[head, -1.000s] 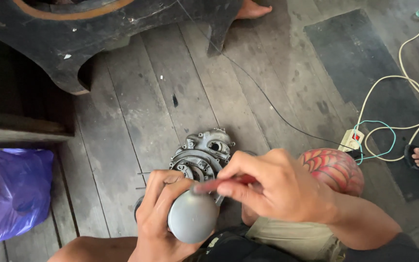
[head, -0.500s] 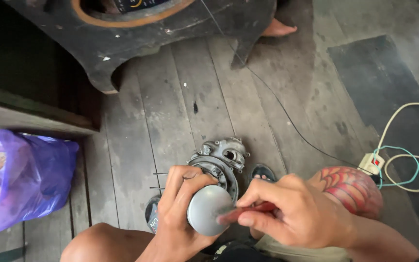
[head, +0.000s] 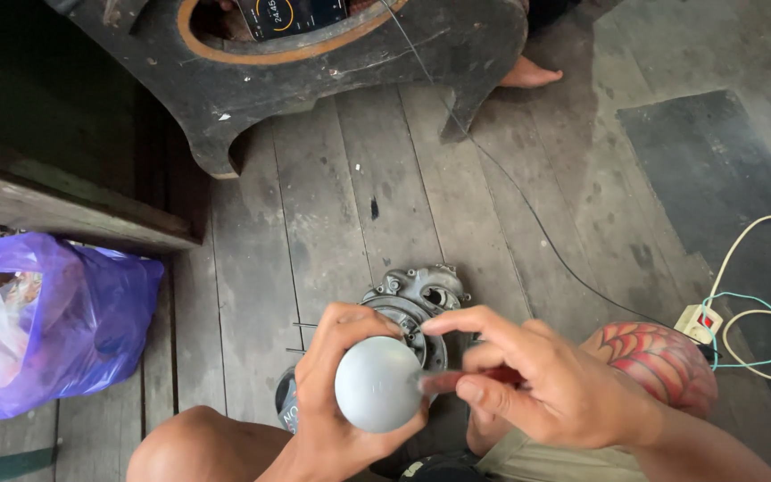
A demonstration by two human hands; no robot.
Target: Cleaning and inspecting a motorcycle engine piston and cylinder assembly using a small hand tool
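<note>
Now the left hand (head: pixel 336 393) grips a grey ball (head: pixel 377 384) just below the metal engine part (head: pixel 412 308); beside the ball, the right hand (head: pixel 537 384) pinches a red tool (head: pixel 484 377).

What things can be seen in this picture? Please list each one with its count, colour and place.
metal dome: 1, grey, round, held in the left hand, bottom centre
red-handled tool: 1, red, in the right hand, tip at the dome
engine part: 1, grey metal, on the floor behind the hands
plastic bag: 1, purple, floor at left
wooden frame: 1, black, orange-rimmed opening, at the top
power strip: 1, white, floor at right
cables: several, white and teal, at right
mat: 1, dark, floor at right
wooden floor: grey planks
bare foot: 1, another person's, at the top
left hand: grips the dome
right hand: holds the tool
</note>
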